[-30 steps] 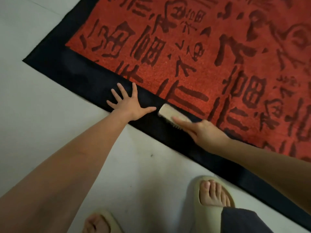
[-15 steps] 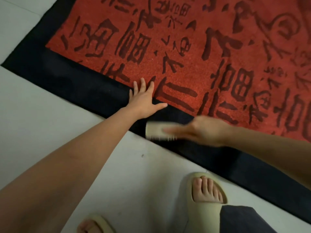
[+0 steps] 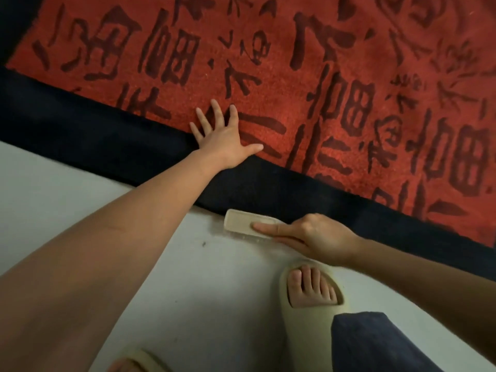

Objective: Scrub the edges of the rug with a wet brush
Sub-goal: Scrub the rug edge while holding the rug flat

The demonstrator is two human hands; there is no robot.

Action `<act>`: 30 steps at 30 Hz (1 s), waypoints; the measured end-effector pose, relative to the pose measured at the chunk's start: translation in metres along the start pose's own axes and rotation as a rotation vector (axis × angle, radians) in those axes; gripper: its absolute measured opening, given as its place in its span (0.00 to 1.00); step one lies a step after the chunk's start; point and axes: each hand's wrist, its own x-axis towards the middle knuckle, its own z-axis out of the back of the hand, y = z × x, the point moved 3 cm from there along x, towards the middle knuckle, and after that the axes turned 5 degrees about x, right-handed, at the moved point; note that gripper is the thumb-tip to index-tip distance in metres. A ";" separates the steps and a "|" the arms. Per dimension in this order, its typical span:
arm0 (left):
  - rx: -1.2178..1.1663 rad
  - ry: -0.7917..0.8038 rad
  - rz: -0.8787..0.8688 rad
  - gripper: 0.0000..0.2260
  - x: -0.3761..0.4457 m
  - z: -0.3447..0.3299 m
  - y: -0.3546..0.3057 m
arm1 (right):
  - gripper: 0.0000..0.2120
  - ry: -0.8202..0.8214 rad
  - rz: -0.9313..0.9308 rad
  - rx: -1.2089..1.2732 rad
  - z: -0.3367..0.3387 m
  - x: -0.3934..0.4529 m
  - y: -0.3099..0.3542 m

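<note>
Lying flat on the floor (image 3: 67, 189): one rug (image 3: 308, 84), red field with dark character markings, bordered by a black edge band (image 3: 107, 140) that runs diagonally from upper left to lower right.

Left hand (image 3: 224, 139): fingers straight and spread, palm down, pressing on the rug where the red field meets the black band; fingertips lie on the red, the heel of the hand on the black. The forearm reaches in from the lower left.

Right hand (image 3: 319, 237): gripping one brush (image 3: 248, 227). Index finger extended straight along the brush's back, thumb against its near side, remaining fingers curled over the far side.

Brush: pale cream, oblong, rounded corners, bristles facing down and showing along the near edge. It projects leftward from the right hand, below and to the right of the left hand, well apart from it. Its far long side sits against the outer edge of the black band; most of its body lies over the white floor. Whether the bristles touch the band cannot be told. Wetness cannot be told.

Slipper (image 3: 314, 310), pale cream, open-toed, toes showing: just below the right hand on the floor. A dark trouser leg (image 3: 375, 342) overlaps its heel end.

Second slipper (image 3: 137, 363): at the bottom margin, under the left forearm, only partly in view.
</note>
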 end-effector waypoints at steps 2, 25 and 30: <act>0.032 -0.008 -0.014 0.49 0.002 0.000 -0.002 | 0.20 -0.031 0.027 -0.021 0.008 0.000 -0.002; 0.325 0.034 -0.434 0.58 0.021 -0.028 -0.094 | 0.21 0.019 0.209 -0.396 0.051 -0.002 -0.032; 0.326 0.006 -0.428 0.56 0.053 -0.003 -0.107 | 0.21 -0.146 0.154 -0.401 0.090 0.023 -0.049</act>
